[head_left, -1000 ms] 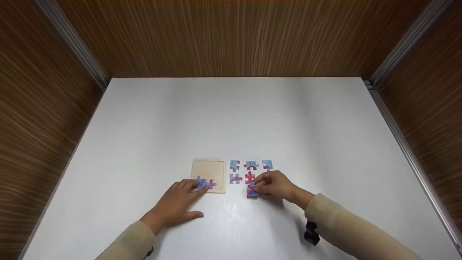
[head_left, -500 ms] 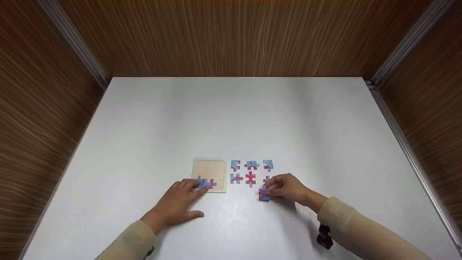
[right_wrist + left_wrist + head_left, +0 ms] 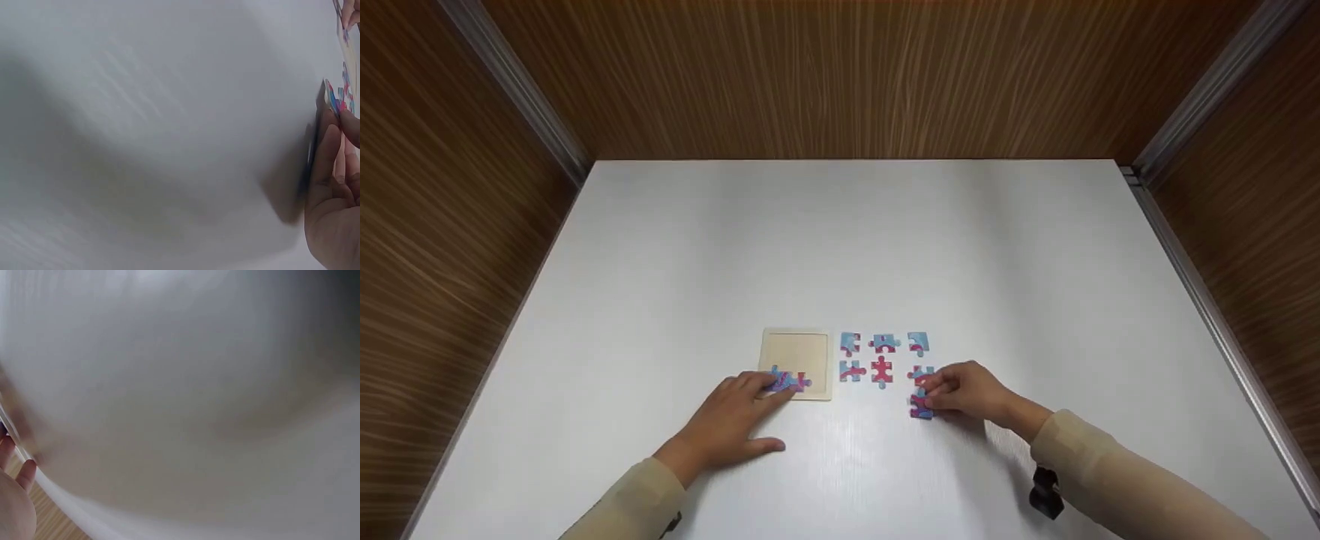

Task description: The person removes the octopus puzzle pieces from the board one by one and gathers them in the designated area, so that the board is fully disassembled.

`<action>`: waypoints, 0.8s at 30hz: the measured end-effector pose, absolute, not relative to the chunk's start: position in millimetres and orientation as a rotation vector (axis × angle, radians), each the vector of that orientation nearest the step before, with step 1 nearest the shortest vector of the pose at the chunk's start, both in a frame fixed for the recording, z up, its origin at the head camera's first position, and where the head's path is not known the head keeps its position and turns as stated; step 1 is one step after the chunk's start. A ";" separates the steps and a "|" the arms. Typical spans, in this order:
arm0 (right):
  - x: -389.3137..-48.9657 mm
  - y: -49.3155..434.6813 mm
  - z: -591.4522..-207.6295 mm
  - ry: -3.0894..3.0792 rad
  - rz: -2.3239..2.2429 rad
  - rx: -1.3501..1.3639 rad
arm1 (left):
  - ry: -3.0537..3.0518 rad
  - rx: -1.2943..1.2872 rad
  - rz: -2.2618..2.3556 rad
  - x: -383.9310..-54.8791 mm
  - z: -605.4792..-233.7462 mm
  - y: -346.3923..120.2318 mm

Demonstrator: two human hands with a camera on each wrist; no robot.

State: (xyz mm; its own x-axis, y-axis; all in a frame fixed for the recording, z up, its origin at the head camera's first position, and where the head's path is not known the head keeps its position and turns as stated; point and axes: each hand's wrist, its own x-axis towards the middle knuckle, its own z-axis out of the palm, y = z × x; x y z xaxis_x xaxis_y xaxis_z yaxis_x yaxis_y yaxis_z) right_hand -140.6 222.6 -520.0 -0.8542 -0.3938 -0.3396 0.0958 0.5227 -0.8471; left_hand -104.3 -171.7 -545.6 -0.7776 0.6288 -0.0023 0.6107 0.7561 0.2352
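Observation:
My right hand (image 3: pixel 969 391) pinches a purple, red and blue puzzle piece (image 3: pixel 919 409) between thumb and fingers, at the near right of the loose pieces. In the right wrist view the held piece (image 3: pixel 333 98) is tilted, one edge raised. Just behind it lies a red and blue piece (image 3: pixel 916 373), partly covered by the fingertips. My left hand (image 3: pixel 727 420) lies with fingers extended over the lower left of a square wooden puzzle tray (image 3: pixel 828 360). Its fingertips touch joined purple and blue pieces (image 3: pixel 787 381) along the tray's near side; the fingers hide part of them.
Between the tray and the right hand, loose pieces lie in rows: a blue corner piece (image 3: pixel 850 343), a blue and red edge piece (image 3: pixel 885 343) and a red piece (image 3: pixel 882 371) among them. Wood-grain panels (image 3: pixel 840 82) bound the white table (image 3: pixel 840 247).
My right hand has moved right with its puzzle piece, from below the red middle piece to below the right-hand column. The left hand has stayed in place.

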 end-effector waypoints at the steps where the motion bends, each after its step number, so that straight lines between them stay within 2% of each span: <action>1: -140.8 223.2 -519.5 2.271 -1.295 -0.243 | 2.864 1.011 0.341 -104.2 -545.5 -171.6; 24: -144.5 226.5 -509.5 2.449 -1.070 -0.216 | 2.877 1.023 0.338 -104.8 -546.3 -171.7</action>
